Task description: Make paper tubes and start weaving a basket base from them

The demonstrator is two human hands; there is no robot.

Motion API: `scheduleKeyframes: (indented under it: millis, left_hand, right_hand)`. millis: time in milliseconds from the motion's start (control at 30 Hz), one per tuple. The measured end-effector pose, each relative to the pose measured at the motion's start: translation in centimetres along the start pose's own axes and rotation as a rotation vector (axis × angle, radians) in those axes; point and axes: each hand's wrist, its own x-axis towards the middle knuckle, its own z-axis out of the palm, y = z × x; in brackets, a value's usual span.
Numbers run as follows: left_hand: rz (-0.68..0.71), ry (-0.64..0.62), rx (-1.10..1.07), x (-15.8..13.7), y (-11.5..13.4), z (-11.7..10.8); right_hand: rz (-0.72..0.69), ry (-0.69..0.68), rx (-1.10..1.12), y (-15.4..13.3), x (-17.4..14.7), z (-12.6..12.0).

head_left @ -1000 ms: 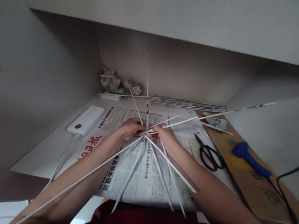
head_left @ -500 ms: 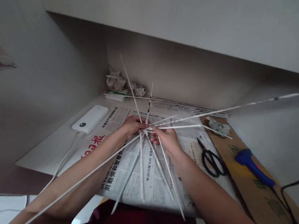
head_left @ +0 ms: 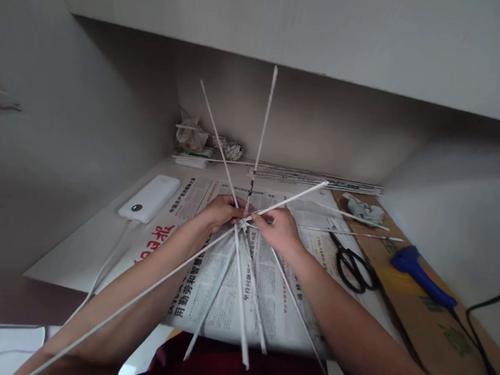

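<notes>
Several thin white rolled-paper sticks [head_left: 242, 286] radiate like spokes from a woven crossing [head_left: 242, 225] above the newspaper. My left hand [head_left: 222, 213] is closed, pinching this crossing from the left with thumb and fingers. From the other side, my right hand [head_left: 280, 230] is closed on a paper stick [head_left: 302, 195] close to the centre; that stick slants up to the right. One stick [head_left: 265, 119] points to the back, another [head_left: 215, 131] to the back left. A long one [head_left: 135, 300] lies across my left forearm. My fingers partly hide the crossing.
Newspaper [head_left: 222, 302] covers the table. Black scissors [head_left: 352, 269] and a blue tool with a cord [head_left: 423, 277] lie right, the latter on cardboard [head_left: 451, 339]. Crumpled paper [head_left: 364, 210] sits behind them. A white power bank [head_left: 150, 198] is left; more paper sticks [head_left: 316, 179] line the back wall.
The long stick that reached far right is gone from there; a stick now rises at the back. The stick in my right hand tilts up more, and the front spokes have shifted slightly.
</notes>
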Motion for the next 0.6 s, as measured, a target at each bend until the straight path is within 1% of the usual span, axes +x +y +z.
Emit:
scheduleKeyframes:
  millis: [100, 200, 267, 333, 467, 600]
  left_hand:
    - [0.010, -0.037, -0.036, 0.2, -0.3, -0.1]
    - [0.029, -0.097, -0.066, 0.3, -0.4, -0.3]
    - [0.019, -0.118, -0.059, 0.2, -0.4, -0.3]
    - [0.008, -0.129, -0.045, 0.1, -0.2, -0.2]
    - [0.022, -0.142, 0.018, -0.3, 0.1, 0.0]
    - [0.015, -0.124, 0.089, -0.3, 0.1, 0.1]
  right_hand:
    - [0.073, -0.026, 0.069, 0.4, 0.3, 0.1]
    - [0.140, -0.062, 0.262, 0.9, 0.5, 0.3]
    - [0.190, -0.061, 0.393, 1.1, 0.6, 0.4]
    - [0.224, -0.050, 0.472, 1.2, 0.7, 0.6]
    - [0.210, -0.038, 0.485, 1.2, 0.7, 0.7]
    - [0.216, -0.053, 0.471, 1.5, 0.6, 1.0]
